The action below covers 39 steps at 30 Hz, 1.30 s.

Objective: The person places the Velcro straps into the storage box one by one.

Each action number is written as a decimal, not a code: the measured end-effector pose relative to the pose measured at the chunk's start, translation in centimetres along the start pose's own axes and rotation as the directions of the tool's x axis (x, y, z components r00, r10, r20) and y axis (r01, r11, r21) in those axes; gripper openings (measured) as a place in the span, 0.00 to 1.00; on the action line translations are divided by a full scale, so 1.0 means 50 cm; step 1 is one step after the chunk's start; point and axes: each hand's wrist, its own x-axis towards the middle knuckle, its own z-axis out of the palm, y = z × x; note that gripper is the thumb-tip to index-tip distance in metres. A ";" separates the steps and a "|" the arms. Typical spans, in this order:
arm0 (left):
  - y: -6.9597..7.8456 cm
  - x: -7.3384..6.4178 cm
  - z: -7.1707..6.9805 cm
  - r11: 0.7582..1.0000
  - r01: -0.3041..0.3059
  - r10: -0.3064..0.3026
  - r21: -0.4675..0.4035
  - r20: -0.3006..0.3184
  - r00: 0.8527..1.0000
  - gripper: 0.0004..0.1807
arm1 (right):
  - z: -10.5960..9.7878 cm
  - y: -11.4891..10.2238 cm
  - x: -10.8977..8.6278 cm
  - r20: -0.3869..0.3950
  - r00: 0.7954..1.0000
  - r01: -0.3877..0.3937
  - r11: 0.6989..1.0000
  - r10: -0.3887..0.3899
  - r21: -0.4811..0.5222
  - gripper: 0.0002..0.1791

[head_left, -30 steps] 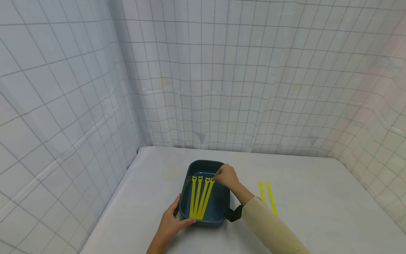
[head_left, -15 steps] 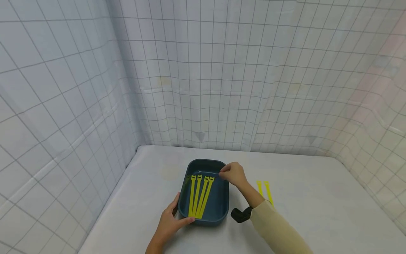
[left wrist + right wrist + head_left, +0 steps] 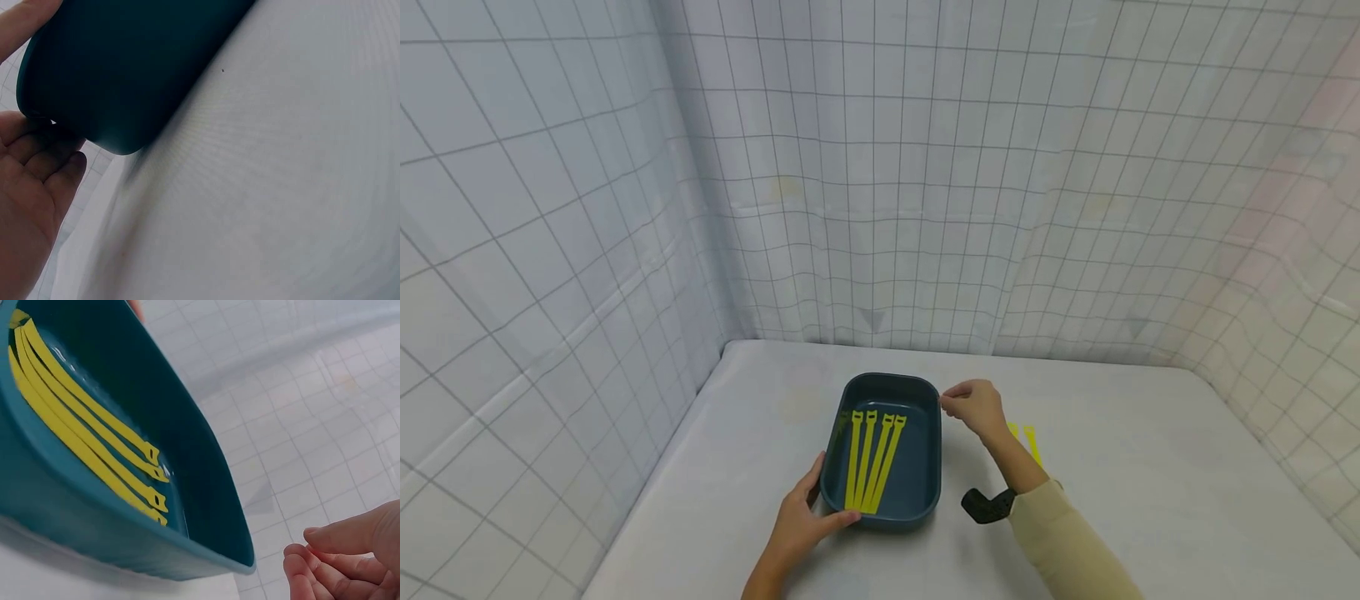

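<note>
A dark teal tray (image 3: 910, 483) stands on the table with several yellow strap-type cable ties (image 3: 870, 454) lying fanned inside it. My left hand (image 3: 797, 521) holds the tray's near left corner, thumb at the front rim and fingers along the left wall. In the left wrist view those fingers (image 3: 47, 150) reach around the tray's outer wall. My right hand (image 3: 977, 406) hovers just outside the tray's far right rim, thumb and fingertips close together and nothing held. The right wrist view shows its fingers (image 3: 337, 569) loosely bent, apart from the tray.
Two more yellow cable ties (image 3: 1032, 442) lie on the white table (image 3: 1150, 467) right of the tray, partly hidden by my right forearm. A black wrist device (image 3: 988, 506) sits below that wrist. Grid-patterned white curtains (image 3: 880, 208) enclose the table at the back and sides.
My right hand has moved from above the ties in the tray, rightward out over the rim. The left hand keeps its hold, and the ties in the tray lie the same.
</note>
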 end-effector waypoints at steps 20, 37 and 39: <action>0.000 0.003 0.002 1.000 0.008 -0.008 0.008 0.001 1.000 0.56 | -0.060 0.068 -0.010 -0.045 0.996 -0.077 0.997 0.078 0.019 0.10; 0.007 -0.001 0.002 1.000 0.006 -0.006 0.010 -0.005 1.000 0.55 | -0.094 0.137 -0.006 -0.101 0.980 -0.173 0.985 0.169 -0.025 0.10; 0.007 -0.001 0.003 1.000 0.006 -0.006 0.009 -0.003 1.000 0.55 | -0.097 0.142 -0.005 -0.108 0.978 -0.181 0.983 0.177 -0.035 0.10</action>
